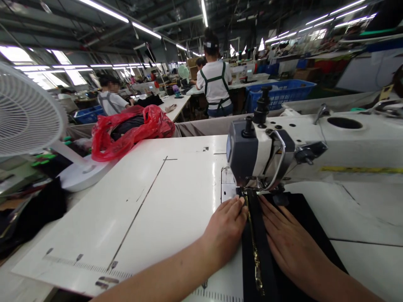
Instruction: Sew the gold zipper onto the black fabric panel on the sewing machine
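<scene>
At the sewing machine (244, 155), zipper (252, 239) and cloth (310, 214) were pressed flat under outstretched left hand (225, 228) and right hand (285, 235), apparently for stitching, straight feeding likely needed next.

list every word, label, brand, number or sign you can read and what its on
No text reads clearly.
White tabletop: ruler numbers along the near edge, too blurred to read.
Same tabletop: dark printed mark beside the ruler, illegible.
Sewing machine: yellow strip on its arm, markings too blurred.
</scene>
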The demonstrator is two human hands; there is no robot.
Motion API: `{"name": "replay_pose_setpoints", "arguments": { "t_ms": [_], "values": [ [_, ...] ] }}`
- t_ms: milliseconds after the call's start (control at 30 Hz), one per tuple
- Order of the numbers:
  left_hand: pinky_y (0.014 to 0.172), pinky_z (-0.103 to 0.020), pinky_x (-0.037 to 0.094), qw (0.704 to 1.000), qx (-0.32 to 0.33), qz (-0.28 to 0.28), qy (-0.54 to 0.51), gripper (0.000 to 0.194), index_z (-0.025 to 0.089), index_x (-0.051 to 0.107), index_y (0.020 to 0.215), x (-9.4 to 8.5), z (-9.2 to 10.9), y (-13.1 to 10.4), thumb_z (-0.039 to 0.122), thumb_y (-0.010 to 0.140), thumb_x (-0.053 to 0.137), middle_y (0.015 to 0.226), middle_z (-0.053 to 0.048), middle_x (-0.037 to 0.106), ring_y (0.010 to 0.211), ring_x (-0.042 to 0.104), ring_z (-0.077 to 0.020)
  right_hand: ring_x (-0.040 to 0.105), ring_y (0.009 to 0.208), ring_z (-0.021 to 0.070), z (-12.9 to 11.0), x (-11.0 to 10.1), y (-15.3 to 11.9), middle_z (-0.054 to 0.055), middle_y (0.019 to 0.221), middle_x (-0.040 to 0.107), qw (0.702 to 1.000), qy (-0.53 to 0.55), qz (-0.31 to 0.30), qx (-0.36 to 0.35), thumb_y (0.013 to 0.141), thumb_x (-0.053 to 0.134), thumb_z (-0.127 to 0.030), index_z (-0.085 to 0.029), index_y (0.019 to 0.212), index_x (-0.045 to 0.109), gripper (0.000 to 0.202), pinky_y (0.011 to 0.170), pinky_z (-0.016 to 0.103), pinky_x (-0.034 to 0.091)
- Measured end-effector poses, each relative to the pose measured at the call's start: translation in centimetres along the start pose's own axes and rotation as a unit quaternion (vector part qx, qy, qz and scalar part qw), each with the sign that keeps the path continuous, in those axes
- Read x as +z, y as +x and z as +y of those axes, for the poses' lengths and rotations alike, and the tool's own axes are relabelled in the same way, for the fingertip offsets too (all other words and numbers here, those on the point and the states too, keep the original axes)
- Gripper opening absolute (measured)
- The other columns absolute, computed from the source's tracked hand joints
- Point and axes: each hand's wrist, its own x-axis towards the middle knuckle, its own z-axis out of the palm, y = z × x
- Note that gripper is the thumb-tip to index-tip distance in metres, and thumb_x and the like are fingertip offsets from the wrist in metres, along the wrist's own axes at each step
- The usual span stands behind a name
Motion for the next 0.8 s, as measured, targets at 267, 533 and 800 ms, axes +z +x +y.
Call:
{"name": "replay_pose_setpoints", "arguments": {
  "t_ms": [267,533,800],
  "values": [
    [0.095,-0.040,0.050,1.000,-0.003,-0.005,0.007,0.028,0.004,0.057,0.111,0.2,0.0,0.0,0.010,0.090,0.040,0.118,-0.020,0.060,0.112,0.057,-0.0255,0.037,0.128,0.0250,0.0,-0.1,0.1,0.018,0.134,0.046,1.000,-0.003,0.004,0.003,0.085,0.039,-0.016,-0.006,0.136,0.035,0.053,0.103,0.048,0.033],
    [0.097,-0.042,0.049,0.999,-0.010,-0.046,-0.010,0.030,0.007,0.055,0.117,-0.3,-0.2,-0.1,0.016,0.091,0.042,0.123,-0.018,0.057,0.116,0.052,-0.0261,0.031,0.132,0.0248,-0.6,-0.4,0.3,0.010,0.143,0.037,0.997,0.052,-0.020,0.058,0.088,0.037,-0.015,-0.017,0.142,0.026,0.055,0.104,0.052,0.029],
    [0.093,-0.040,0.052,0.999,0.011,-0.037,0.001,0.035,0.013,0.050,0.124,0.7,-1.3,-1.8,0.014,0.090,0.043,0.128,-0.015,0.053,0.119,0.050,-0.0246,0.023,0.135,0.0248,-1.3,-1.1,0.4,0.010,0.144,0.034,0.974,0.176,-0.029,0.136,0.090,0.040,-0.025,-0.022,0.141,0.029,0.052,0.109,0.052,0.018]
  ]
}}
